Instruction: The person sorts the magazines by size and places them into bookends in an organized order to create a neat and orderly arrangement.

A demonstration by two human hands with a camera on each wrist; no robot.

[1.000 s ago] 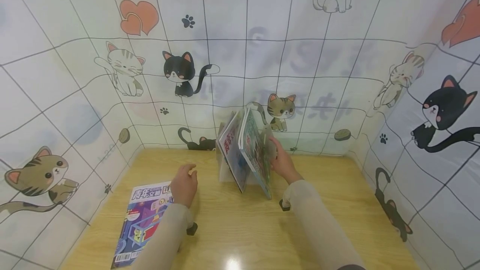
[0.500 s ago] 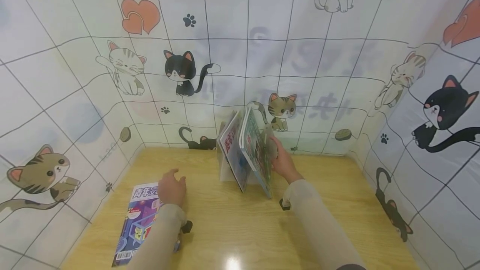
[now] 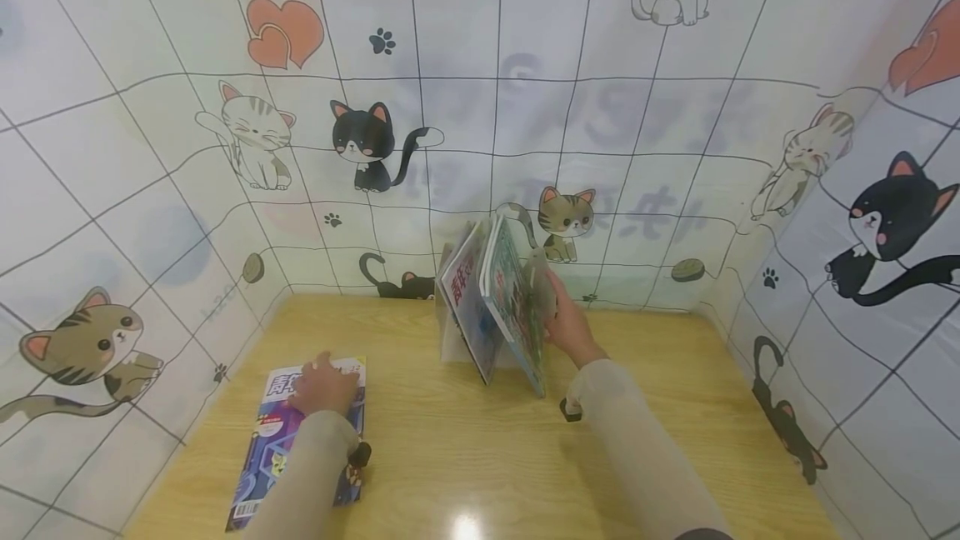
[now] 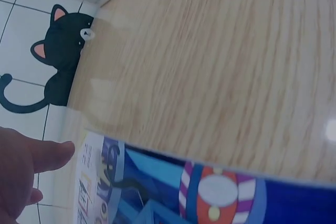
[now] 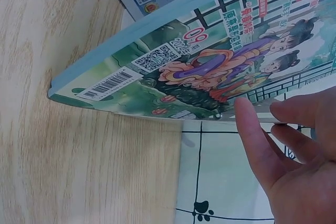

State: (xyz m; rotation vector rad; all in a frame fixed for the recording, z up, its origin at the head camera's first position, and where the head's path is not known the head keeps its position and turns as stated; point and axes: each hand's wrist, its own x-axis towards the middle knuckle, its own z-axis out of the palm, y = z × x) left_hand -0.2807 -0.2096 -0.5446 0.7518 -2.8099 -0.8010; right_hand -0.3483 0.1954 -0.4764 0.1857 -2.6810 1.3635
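Note:
A purple-and-blue magazine (image 3: 262, 448) lies flat at the left of the wooden table, and my left hand (image 3: 325, 386) is over its upper part, fingers loosely bent. In the left wrist view, the thumb (image 4: 55, 156) stretches out beside the top edge of the cover. Farther back, a translucent book stand (image 3: 452, 347) holds a pale magazine (image 3: 471, 315) and a green illustrated one (image 3: 513, 298), both leaning. My right hand (image 3: 572, 327) pinches the stand's right end panel, thumb in front beside the green magazine; the fingertips behind are partly hidden.
A wall covering (image 3: 480, 123) with cartoon cats and grid lines surrounds the table (image 3: 465, 440) at the back and on both sides. The stand is close to the back wall.
My left hand has moved left from the table beside the magazine to over the magazine's upper part. The right hand and the stand have stayed in place.

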